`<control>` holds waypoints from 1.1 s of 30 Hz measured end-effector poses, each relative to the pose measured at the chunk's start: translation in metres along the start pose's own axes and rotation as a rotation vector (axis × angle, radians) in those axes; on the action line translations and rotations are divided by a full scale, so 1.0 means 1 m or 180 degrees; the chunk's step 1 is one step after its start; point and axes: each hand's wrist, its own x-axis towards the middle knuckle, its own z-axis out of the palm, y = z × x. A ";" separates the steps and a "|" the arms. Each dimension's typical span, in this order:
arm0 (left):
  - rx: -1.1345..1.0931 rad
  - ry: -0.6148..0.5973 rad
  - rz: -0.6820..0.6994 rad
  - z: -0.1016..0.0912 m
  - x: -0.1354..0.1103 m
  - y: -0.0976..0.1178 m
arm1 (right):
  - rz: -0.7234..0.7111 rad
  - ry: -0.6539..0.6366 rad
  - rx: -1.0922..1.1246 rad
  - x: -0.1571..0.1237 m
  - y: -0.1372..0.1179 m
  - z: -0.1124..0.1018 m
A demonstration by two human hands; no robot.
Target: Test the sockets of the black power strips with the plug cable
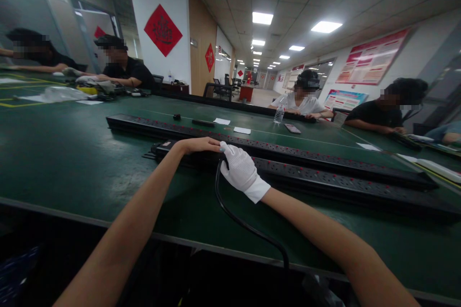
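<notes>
My right hand [240, 169], in a white glove, is closed around a black cable [230, 213] near its upper end. From the glove the cable curves down over the front edge of the table. My bare left hand [201, 145] reaches across a long black power strip [309, 175], its fingers stretched out and their tips touching the glove. What lies under the left palm is hidden. Behind both hands runs a second long black power strip [151, 123] with red marks along its top. Black prongs [148, 156] stick out near the left end of the nearer strip.
On the green table [72, 153] stand a water bottle [279, 114] and a phone [292, 128]. Paper slips [242, 130] and a small black piece [176, 117] lie behind the strips. Several people sit around the far side. A plastic bag [63, 94] lies far left.
</notes>
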 end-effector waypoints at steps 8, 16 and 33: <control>0.0017 0.0006 0.0002 -0.001 0.001 0.001 | 0.0018 0.0015 0.0009 0.000 0.000 0.000; 0.0195 0.0033 -0.0024 -0.001 0.002 0.001 | 0.0006 0.0013 0.0031 0.000 0.000 0.000; 0.0119 0.0060 0.0035 -0.001 0.004 0.000 | 0.0018 0.0026 0.0023 0.000 0.000 0.000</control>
